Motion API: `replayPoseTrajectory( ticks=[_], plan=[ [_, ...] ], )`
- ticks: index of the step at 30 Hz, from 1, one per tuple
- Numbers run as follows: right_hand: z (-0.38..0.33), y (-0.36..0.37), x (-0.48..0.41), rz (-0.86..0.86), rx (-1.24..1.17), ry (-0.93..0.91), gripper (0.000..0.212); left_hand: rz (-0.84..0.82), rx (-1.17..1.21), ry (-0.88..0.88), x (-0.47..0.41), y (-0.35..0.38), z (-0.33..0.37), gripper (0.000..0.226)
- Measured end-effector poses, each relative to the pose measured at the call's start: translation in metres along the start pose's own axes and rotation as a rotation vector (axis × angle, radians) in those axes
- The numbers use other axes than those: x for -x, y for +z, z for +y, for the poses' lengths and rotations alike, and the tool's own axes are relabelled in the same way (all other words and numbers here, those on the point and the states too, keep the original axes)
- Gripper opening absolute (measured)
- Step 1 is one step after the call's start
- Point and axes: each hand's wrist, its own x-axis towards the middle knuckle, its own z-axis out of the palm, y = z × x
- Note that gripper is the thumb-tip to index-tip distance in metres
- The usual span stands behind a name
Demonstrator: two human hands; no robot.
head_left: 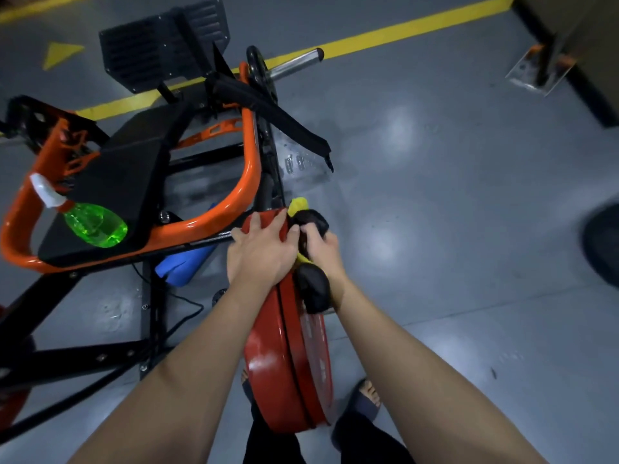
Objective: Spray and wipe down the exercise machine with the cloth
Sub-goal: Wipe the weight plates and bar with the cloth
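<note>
Head view, looking down on the exercise machine [249,162] and the floor [435,229].

Left hand [259,249] laid over the top rim of the red weight plate [281,363], fingers [254,222] slightly apart and draped over the edge with little curl; probably placed there to steady the upright plate against the rubbing on its far face.

Right hand [323,249] against the plate's right side, fingers curled and apparently bunching the yellow cloth [298,205], with yellow showing above and below the knuckles. Worked around black rounded parts [313,286] at the plate's side; not clear what these are.

Spray bottle [93,224], green, lying on its side on the black seat pad [127,182], well apart from both hands; likely parked there to free both hands, yet within reach for another spray.

Blue item [187,266] under the orange frame, not identifiable.

Judged stage: wiping under way at the plate, with the rest of the frame possibly yet to be wiped.
</note>
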Motion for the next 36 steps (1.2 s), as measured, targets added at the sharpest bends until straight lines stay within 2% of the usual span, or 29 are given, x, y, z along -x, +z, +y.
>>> replayPoseTrajectory(
  ticks=[3, 5, 7, 10, 13, 15, 17, 19, 22, 25, 28, 30, 32, 33, 36],
  plan=[
    [0.033, -0.015, 0.059, 0.06, 0.048, -0.07, 0.018, 0.007, 0.008, 0.004, -0.001, 0.0, 0.0, 0.051],
    [0.068, -0.029, 0.107, 0.061, 0.071, -0.06, 0.012, -0.002, 0.003, 0.002, -0.002, 0.0, 0.0, 0.052],
    [0.09, -0.037, 0.127, 0.052, 0.071, -0.05, 0.023, -0.009, -0.019, 0.008, 0.001, 0.001, 0.0, 0.054],
    [0.078, -0.026, 0.08, 0.084, 0.089, -0.065, 0.02, 0.005, -0.035, 0.017, 0.005, 0.002, 0.0, 0.056],
    [0.03, -0.002, 0.007, 0.083, 0.114, -0.027, 0.03, 0.029, -0.033, 0.02, 0.012, 0.005, -0.001, 0.056],
    [0.009, 0.005, -0.015, 0.075, 0.106, -0.054, 0.024, 0.036, -0.022, 0.013, 0.013, 0.005, -0.002, 0.056],
    [0.01, 0.004, -0.004, 0.052, 0.088, -0.116, 0.013, 0.028, -0.013, 0.006, 0.013, 0.004, -0.003, 0.056],
    [0.035, -0.005, 0.027, 0.063, 0.103, -0.152, 0.017, 0.024, -0.003, 0.0, 0.012, 0.002, -0.002, 0.056],
    [0.093, -0.031, 0.081, 0.098, 0.118, -0.043, 0.019, 0.002, -0.015, -0.004, 0.004, 0.001, -0.002, 0.06],
    [0.137, -0.052, 0.122, 0.094, 0.15, 0.1, 0.013, -0.015, 0.004, -0.008, -0.007, 0.0, -0.001, 0.06],
    [0.142, -0.055, 0.122, 0.085, 0.198, 0.162, 0.038, -0.019, 0.027, 0.023, -0.021, -0.001, -0.001, 0.058],
    [0.131, -0.047, 0.11, 0.119, 0.23, 0.15, 0.038, 0.02, 0.097, 0.054, -0.029, -0.003, -0.002, 0.055],
    [0.11, -0.035, 0.099, 0.137, 0.216, 0.092, 0.027, 0.138, 0.151, 0.065, -0.026, -0.003, -0.002, 0.055],
    [0.097, -0.03, 0.091, 0.145, 0.197, 0.05, 0.024, 0.169, 0.131, 0.049, -0.02, -0.002, 0.0, 0.06],
    [0.053, -0.022, 0.068, 0.089, 0.256, -0.066, 0.025, 0.016, -0.001, -0.074, 0.027, 0.009, 0.003, 0.092]
  ],
)
